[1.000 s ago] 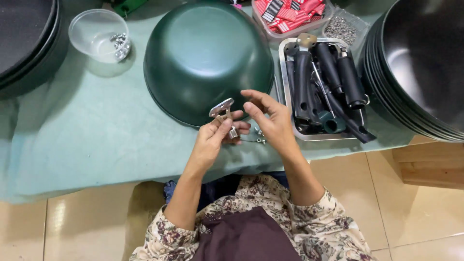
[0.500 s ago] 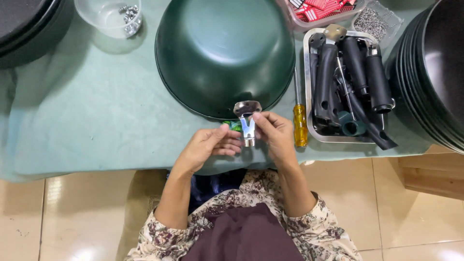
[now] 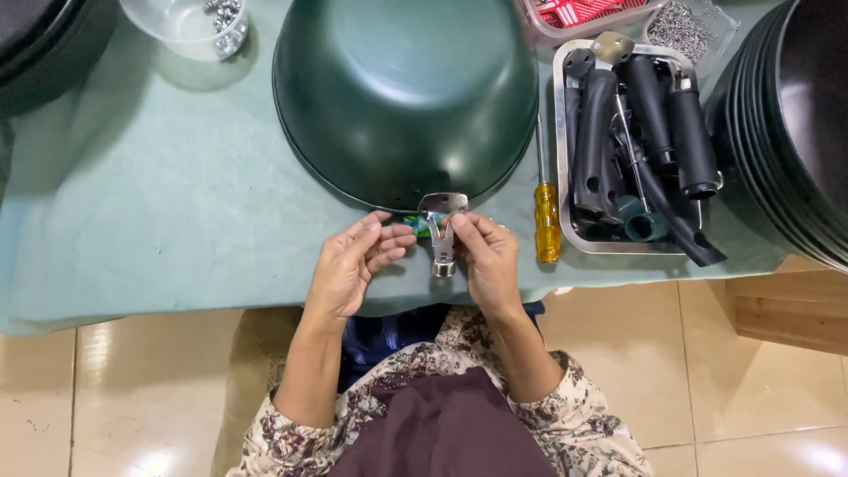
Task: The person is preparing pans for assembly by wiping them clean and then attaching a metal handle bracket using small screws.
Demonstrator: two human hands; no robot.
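Observation:
My right hand (image 3: 488,258) pinches a small silver metal handle bracket (image 3: 441,231) and holds it upright at the rim of a large dark green wok (image 3: 405,93) that lies upside down on the table. My left hand (image 3: 355,262) is beside it, fingertips touching the bracket's lower stem. A small green thing shows just behind the fingers, mostly hidden.
A yellow-handled screwdriver (image 3: 547,212) lies right of my hands. A metal tray (image 3: 566,177) holds several black handles. Stacked black woks (image 3: 786,124) stand at the right, a clear bowl of metal fittings (image 3: 190,25) at top left. The table has a pale green cloth (image 3: 132,194).
The view has shifted so the wok and tray sit further right. My hands have turned the bracket upright and brought it up to the wok's rim.

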